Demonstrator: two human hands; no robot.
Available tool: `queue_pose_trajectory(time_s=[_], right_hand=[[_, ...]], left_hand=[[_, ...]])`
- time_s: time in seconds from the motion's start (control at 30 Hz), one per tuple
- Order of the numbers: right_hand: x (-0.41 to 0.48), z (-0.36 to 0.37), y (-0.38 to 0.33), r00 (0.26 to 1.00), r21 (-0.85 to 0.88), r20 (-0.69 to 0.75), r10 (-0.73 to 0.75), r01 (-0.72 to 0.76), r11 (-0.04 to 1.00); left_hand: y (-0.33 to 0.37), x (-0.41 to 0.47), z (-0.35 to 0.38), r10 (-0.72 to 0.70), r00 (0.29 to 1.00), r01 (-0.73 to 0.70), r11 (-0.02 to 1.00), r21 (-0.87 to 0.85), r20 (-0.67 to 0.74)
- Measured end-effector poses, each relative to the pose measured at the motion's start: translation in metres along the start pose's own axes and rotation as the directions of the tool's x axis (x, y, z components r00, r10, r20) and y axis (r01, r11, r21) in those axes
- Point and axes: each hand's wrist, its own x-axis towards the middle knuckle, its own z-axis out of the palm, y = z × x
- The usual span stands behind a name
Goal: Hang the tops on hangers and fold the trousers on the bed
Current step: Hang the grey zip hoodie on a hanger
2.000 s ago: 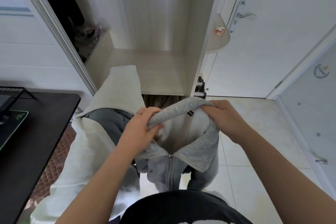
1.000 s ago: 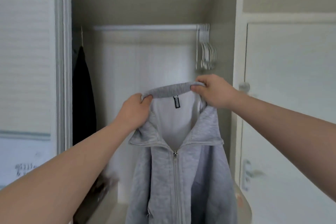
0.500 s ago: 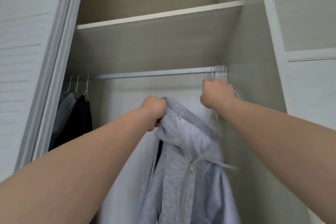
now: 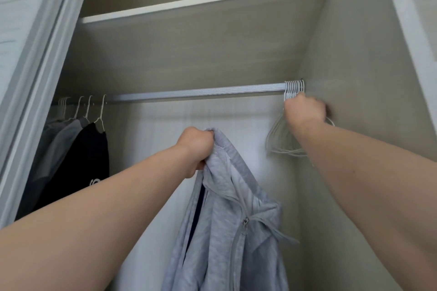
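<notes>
A light grey zip-up hooded top [image 4: 227,231] hangs from my left hand [image 4: 196,146], which grips it by the collar in front of the open wardrobe. My right hand [image 4: 303,108] is raised to the right end of the clothes rail [image 4: 194,93]. There its fingers curl around the necks of a bunch of empty white wire hangers [image 4: 280,142] pressed against the wardrobe's side wall. The fingertips are hidden behind the hand.
At the rail's left end hang a black top [image 4: 78,168] and grey garments [image 4: 54,139] on white hangers. A shelf [image 4: 201,4] runs above the rail. The sliding door frame [image 4: 35,73] stands at the left, the side panel [image 4: 354,101] at the right.
My view tilted up from the floor to the rail. My right hand let go of the collar and rose to the empty hangers; my left hand now holds the grey top alone.
</notes>
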Motion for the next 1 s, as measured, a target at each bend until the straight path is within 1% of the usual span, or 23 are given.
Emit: queue_pose_trajectory(time_s=[0.17,0.23,0.3,0.37,0.47,0.57,0.6,0.67,0.73,0.87,1.0], right_hand=[[0.006,-0.005,0.002,0.994,0.064,-0.103,0.041,-0.035,0.997],[0.008,-0.014,0.004,0.990,0.115,-0.126,0.061,-0.047,0.992],[0.006,-0.028,0.004,0.989,0.218,-0.118,0.084,-0.056,0.974],[0.001,-0.044,0.003,0.989,0.385,-0.060,0.133,-0.100,0.917],[-0.013,-0.073,-0.003,0.983,0.623,0.062,0.175,-0.175,0.762],[-0.039,-0.101,-0.006,0.971,0.775,0.130,0.203,-0.227,0.590],[-0.049,-0.109,-0.004,0.970,0.809,0.127,0.206,-0.221,0.545],[-0.076,-0.122,0.003,0.976,0.878,0.077,0.204,-0.163,0.451],[-0.113,-0.138,0.018,0.977,0.942,0.062,0.205,-0.126,0.312],[-0.214,-0.181,0.057,0.964,0.985,0.142,0.223,-0.161,0.066],[-0.327,-0.225,0.092,0.909,0.917,0.363,0.205,-0.309,-0.253]], left_hand=[[-0.004,-0.002,0.000,-0.023,0.999,0.023,1.000,-0.006,-0.026],[-0.002,-0.005,-0.002,-0.030,0.999,0.029,1.000,-0.010,-0.037],[0.004,-0.010,-0.005,-0.023,0.998,0.022,0.999,-0.024,-0.056],[0.012,-0.015,-0.007,-0.001,0.997,-0.002,0.999,-0.040,-0.078],[0.024,-0.029,-0.011,0.016,0.996,-0.022,0.997,-0.067,-0.085],[0.036,-0.053,-0.016,0.023,0.998,-0.030,0.994,-0.103,-0.067],[0.039,-0.063,-0.018,0.025,0.998,-0.031,0.994,-0.106,-0.060],[0.045,-0.086,-0.023,0.025,0.998,-0.030,0.994,-0.107,-0.049],[0.050,-0.112,-0.030,0.015,0.999,-0.019,0.994,-0.107,-0.040],[0.059,-0.170,-0.044,0.006,1.000,-0.010,0.990,-0.143,-0.027],[0.059,-0.239,-0.050,0.064,0.998,-0.065,0.997,-0.037,-0.011]])
